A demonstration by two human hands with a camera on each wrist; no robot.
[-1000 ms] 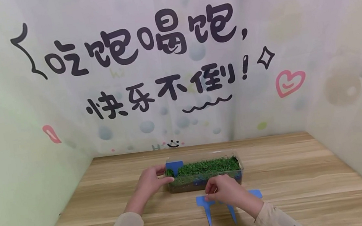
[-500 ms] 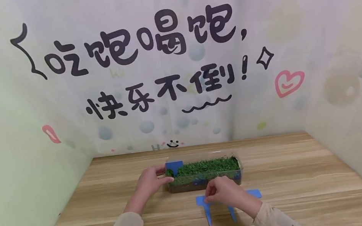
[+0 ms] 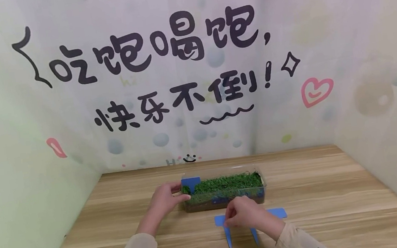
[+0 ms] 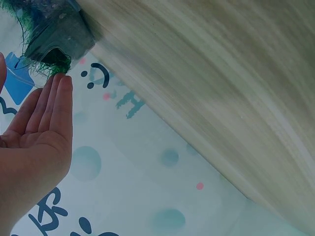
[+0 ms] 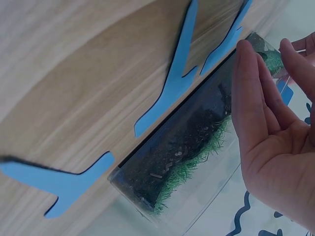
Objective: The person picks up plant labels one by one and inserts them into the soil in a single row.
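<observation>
My left hand (image 3: 164,200) holds the left end of a clear plastic box (image 3: 198,205), fingers straight at the end and thumb in front. Green grass (image 3: 226,183) tops dark soil inside it. A blue T-shaped plant label (image 3: 191,182) stands upright at the box's left end. In front, a flat row of blue labels lies on the table. My right hand (image 3: 244,214) hovers over the row, its fingertips by the left label (image 3: 228,236). The right wrist view shows its fingers and thumb apart with nothing between them. The middle label (image 5: 172,83) and right label (image 5: 59,182) lie beside it.
The wood-grain table (image 3: 332,207) carries everything. A printed cloth backdrop (image 3: 141,149) rises behind it, with side panels at left and right. The box stands just beyond the row of labels.
My right hand has shifted slightly down and toward the near side over the left label. The left hand, the box and the labels stay in place.
</observation>
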